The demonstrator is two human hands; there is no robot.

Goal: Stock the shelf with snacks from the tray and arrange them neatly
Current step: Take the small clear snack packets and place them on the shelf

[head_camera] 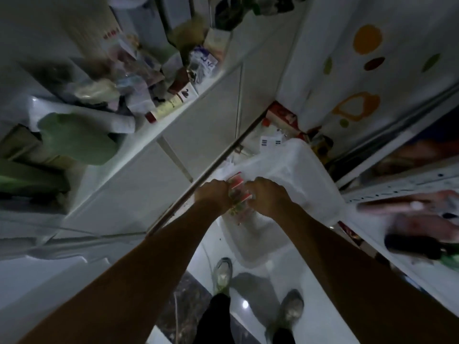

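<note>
Item 1: snacks (237, 188), a bunch of small red-and-white packets. I see them gripped from both sides, my left hand (213, 194) and right hand (268, 194) each curled round the bunch, over the near end of the tray.

Item 2: tray (293, 165), a translucent white tub standing on the floor (198, 244).

Item 3: shelf (149, 142), at left, crowded with boxes and bags, among them a cream box (166, 109) with a red end.

Labels: none readable (the frame is dim and smeared); the packet print shows as colour only.

Item 4: grey shoes (222, 274), below the forearms.
</note>
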